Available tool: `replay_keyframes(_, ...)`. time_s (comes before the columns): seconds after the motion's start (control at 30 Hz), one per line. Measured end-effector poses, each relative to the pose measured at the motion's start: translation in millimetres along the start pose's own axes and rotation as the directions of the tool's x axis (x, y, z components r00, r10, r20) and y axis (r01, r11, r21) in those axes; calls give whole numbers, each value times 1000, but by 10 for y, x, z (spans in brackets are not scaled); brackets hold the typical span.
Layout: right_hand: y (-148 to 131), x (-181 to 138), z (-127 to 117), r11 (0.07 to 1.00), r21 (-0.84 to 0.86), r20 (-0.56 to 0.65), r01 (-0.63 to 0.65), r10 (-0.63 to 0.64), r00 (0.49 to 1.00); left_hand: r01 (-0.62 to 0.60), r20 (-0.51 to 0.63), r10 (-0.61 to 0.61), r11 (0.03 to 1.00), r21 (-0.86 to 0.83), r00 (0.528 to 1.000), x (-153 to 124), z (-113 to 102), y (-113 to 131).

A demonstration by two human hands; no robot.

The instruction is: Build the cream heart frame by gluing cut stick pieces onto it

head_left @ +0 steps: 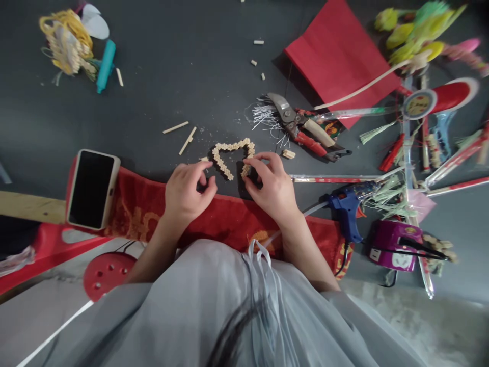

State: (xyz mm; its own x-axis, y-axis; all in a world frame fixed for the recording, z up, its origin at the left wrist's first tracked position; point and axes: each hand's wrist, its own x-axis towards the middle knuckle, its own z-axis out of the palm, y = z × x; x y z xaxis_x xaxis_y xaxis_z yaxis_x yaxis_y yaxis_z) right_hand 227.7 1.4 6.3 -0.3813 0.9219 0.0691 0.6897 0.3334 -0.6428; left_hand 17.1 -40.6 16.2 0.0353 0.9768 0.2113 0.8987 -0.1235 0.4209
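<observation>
A pale, bumpy strip made of small stick pieces point(231, 147) lies on the dark table, bent into an outline like an open heart. My right hand point(269, 183) has its thumb and fingers around the strip's right end, and the fingertips partly hide it. Just left of the strip is my left hand point(190, 191); its thumb and index finger are apart, and nothing shows between them. A small pale piece point(205, 159) lies by the left fingertips. Two thin sticks point(175, 127) are farther up the table, and a short bundle of sticks point(289, 154) sits right of my right hand.
Red-handled pruning shears point(301, 127) and red paper point(340, 56) lie to the right. Past them are a blue glue gun point(346, 211), a purple power socket point(395, 244) and a ribbon spool point(439, 99). At left, a phone point(93, 188) rests on red cloth point(137, 201).
</observation>
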Motion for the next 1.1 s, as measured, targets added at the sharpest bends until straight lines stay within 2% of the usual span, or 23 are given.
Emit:
replay_keyframes(0.13,7,0,-4,1000,1,-7,6,-6,1000,-89,-101,100,990,114,990,-134,109,77)
replay_keyframes(0.27,9,4,-14,1000,-2,5,6,-6,1000,-186,-128,196,979,81,972,-161,139,92)
replay_keyframes(0.5,20,-2,-7,1000,-5,1,9,-9,1000,-101,66,99,994,42,993,-144,180,73)
replay_keyframes(0.67,25,-5,-3,1000,-17,-13,17,-17,1000,-156,62,152,985,71,986,-117,199,85)
replay_keyframes(0.83,16,-1,-15,1000,-13,3,6,-6,1000,-204,-13,205,976,71,979,-106,211,89)
replay_keyframes(1.1,13,3,-13,1000,-2,8,-17,17,1000,-143,49,142,990,7,989,-117,225,77)
